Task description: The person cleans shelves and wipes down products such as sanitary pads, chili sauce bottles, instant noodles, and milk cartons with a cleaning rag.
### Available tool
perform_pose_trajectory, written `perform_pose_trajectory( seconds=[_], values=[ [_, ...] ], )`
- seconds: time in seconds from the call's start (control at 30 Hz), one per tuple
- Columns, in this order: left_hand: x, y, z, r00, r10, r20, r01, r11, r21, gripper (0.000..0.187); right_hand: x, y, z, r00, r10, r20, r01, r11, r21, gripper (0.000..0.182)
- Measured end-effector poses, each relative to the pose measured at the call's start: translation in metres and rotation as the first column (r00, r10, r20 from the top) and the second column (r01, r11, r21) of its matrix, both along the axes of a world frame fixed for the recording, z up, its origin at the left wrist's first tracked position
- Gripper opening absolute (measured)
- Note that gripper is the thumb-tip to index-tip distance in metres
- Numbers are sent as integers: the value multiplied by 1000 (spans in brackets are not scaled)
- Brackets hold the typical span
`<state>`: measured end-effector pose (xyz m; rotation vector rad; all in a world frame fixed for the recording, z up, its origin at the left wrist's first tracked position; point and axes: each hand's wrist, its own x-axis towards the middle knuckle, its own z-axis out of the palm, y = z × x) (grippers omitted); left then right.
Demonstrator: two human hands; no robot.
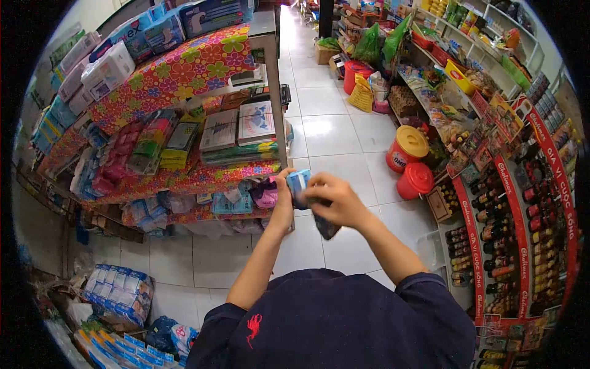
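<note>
My left hand (283,203) is wrapped round a small blue-and-white package (298,180), held in front of my chest beside the end post of the left shelf. Over the package's right side, my right hand (337,198) has its fingers bent and closed on a dark, limp, cloth-like piece (326,227) that hangs below the palm. Part of the package is hidden behind the right fingers. Motion smears the right hand slightly.
On the left stands a shelf with flowered covering (184,67), stacked with packs. A rack of bottles (498,234) runs along the right. A red lidded bucket (415,181) and a yellow-lidded bucket (410,144) stand on the tiled floor (335,135). Wrapped packs (120,289) lie at lower left.
</note>
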<state>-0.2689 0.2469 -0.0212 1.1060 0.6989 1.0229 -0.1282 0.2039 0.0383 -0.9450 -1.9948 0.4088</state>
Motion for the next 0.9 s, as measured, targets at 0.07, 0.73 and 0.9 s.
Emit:
perform_pose_trajectory(
  seconds=[0.07,0.73,0.9],
  values=[
    [-7,10,-18,999,28,25,-29,999,41,55,2,-6,-14,985,88,-146,-113,978,-174,21],
    [-24,3,25,974,-149,170,193,941,-278,37,-18,-23,-50,826,-287,-485,228,957,-177,19],
    [-15,-2,26,981,-154,115,178,954,-241,28,-9,-12,-32,816,-407,-410,442,897,-10,22]
  ],
)
